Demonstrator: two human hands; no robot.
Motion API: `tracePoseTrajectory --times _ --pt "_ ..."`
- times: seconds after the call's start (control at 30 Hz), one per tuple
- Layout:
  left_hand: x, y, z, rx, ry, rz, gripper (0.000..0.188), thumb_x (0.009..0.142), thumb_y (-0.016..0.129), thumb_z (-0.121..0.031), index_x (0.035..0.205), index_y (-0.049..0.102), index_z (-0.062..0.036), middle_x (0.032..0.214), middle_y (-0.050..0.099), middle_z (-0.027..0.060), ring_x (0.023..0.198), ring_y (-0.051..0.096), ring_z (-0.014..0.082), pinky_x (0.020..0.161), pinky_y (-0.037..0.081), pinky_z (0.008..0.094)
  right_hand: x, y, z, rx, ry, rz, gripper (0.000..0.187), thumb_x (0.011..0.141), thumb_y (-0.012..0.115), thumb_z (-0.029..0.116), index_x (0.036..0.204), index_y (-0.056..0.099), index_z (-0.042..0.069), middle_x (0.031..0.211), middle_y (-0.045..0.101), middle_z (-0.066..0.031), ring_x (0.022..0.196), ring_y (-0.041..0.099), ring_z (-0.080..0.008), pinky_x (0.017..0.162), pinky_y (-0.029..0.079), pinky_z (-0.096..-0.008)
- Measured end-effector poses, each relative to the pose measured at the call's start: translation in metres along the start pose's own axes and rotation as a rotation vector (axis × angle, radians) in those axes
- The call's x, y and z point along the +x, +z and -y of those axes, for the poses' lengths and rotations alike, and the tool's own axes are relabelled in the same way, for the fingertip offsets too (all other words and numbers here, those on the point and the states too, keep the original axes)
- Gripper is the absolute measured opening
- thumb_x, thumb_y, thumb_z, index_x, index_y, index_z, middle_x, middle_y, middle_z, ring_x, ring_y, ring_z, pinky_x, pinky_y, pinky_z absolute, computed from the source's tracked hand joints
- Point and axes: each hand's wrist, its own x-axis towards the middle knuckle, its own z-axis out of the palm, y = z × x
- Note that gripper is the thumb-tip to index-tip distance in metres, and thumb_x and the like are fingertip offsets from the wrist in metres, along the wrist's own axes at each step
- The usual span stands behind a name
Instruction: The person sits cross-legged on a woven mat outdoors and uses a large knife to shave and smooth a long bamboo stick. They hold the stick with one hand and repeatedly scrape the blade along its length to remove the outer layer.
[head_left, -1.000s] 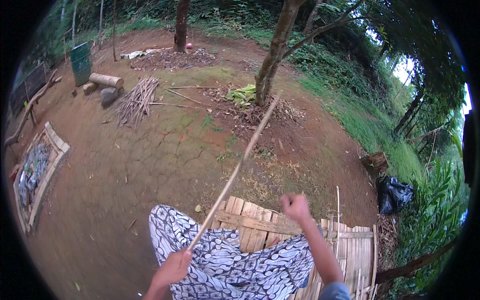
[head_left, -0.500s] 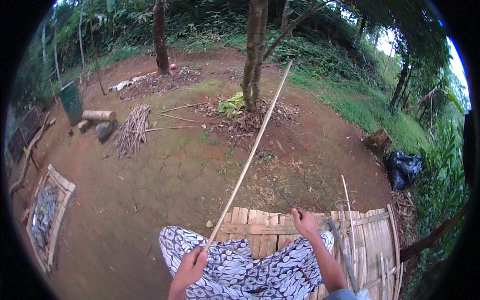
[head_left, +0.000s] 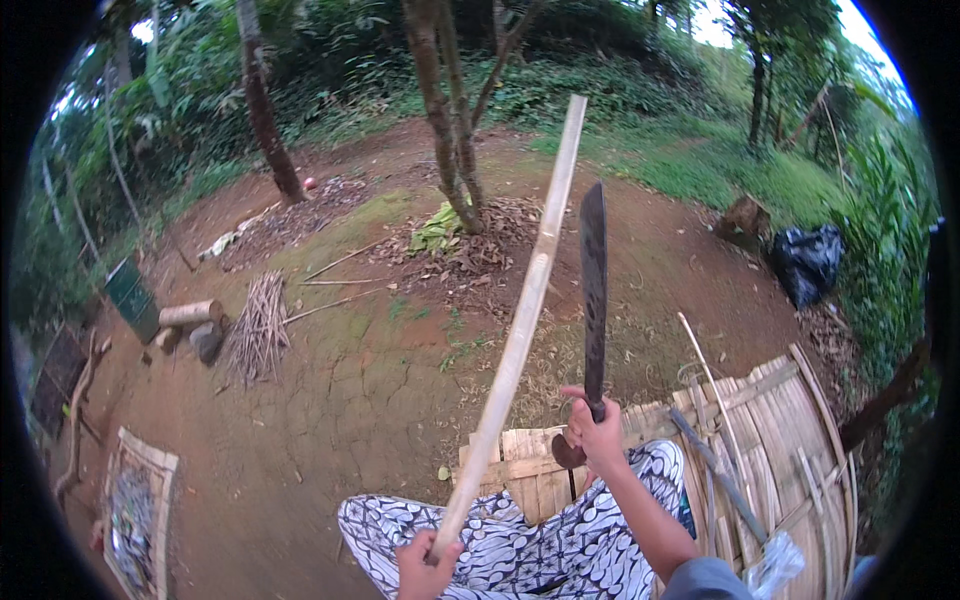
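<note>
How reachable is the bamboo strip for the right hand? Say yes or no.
Probably no, not for grasping: the right hand grips a machete, though nothing else seems to block the way to the bamboo strip in the left hand.

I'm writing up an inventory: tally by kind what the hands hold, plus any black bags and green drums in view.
Machete, in the right hand: 1
Bamboo strip, in the left hand: 1
Black bag: 1
Green drum: 1
Total: 4

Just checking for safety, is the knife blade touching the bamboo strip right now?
Apart: the head view shows ground plainly between the knife blade and the bamboo strip, with the gap narrowest near the blade's tip.
</note>
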Motion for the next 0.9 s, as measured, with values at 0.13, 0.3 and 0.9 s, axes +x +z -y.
tracePoseTrajectory --times 0.13,0.3,0.9 --pt "-0.028 0.016 -0.002 -0.056 -0.045 0.067 0.018 0.083 0.064 -0.02 0.077 0.058 -0.0036 0.055 0.043 -0.0011 0.053 0.037 0.0073 0.045 0.031 0.0274 0.002 0.011 0.023 0.181 -0.017 0.025 0.03 0.089 0.063 0.019 0.111 0.056 0.0 0.056 0.041 0.0051 0.042 0.038 -0.0049 0.04 0.033 -0.0227" --pt "-0.044 0.019 0.0 -0.032 -0.005 0.17 0.023 0.085 0.062 -0.018 0.072 0.052 -0.0022 0.057 0.04 -0.0027 0.054 0.034 0.0078 0.045 0.028 0.0283 -0.013 0.015 0.023 0.292 0.0 -0.066 0.015 0.088 0.062 0.011 0.099 0.055 0.005 0.054 0.038 0.0043 0.041 0.039 -0.0069 0.04 0.036 -0.025" --pt "0.035 0.03 -0.058 -0.53 -0.228 0.353 0.036 0.1 0.038 -0.027 0.074 0.048 -0.0055 0.053 0.04 -0.0015 0.043 0.034 0.0066 0.039 0.028 0.0233 -0.054 0.022 0.022 -0.833 -0.469 0.286 0.037 0.078 0.068 0.042 0.08 0.062 0.005 0.05 0.051 -0.0064 0.041 0.052 -0.0161 0.042 0.039 -0.0283"
